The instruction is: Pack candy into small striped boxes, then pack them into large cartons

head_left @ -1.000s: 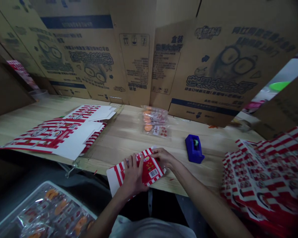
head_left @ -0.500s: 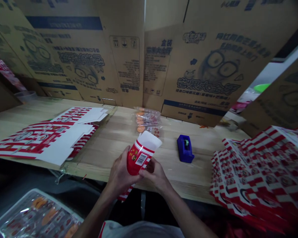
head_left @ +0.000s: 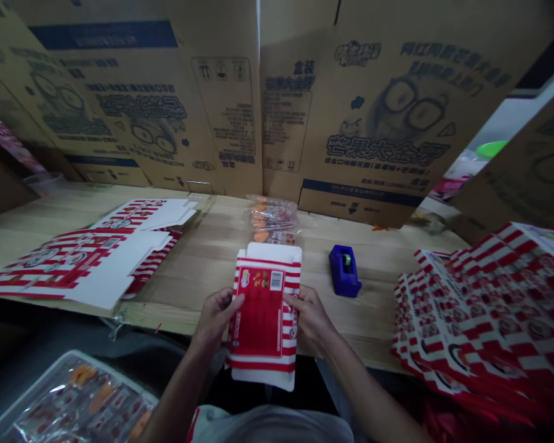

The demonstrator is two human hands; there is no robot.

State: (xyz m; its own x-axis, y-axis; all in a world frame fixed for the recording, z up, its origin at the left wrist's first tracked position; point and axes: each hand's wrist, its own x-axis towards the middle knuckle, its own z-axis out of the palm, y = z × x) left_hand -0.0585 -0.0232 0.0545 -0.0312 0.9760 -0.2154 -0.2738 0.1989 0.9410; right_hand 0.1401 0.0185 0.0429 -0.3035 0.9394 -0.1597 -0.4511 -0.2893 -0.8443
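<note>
A red-and-white striped carton with a barcode panel facing up is held over the near edge of the wooden table. My left hand grips its left side, thumb on the red panel. On the opposite side my right hand clasps the carton, fingers curled over the striped edge. The carton's white top flap points away from me and its bottom flap hangs toward my lap.
Flat striped carton blanks lie on the table at left; a tall stack of them sits at right. A blue tape dispenser and a clear snack packet lie beyond the carton. Large cardboard boxes wall the back. A tray of wrapped packets is at lower left.
The carton was pressed flat on the table, then lifted and opened into a tube, and is now turned with its barcode panel up between both hands.
</note>
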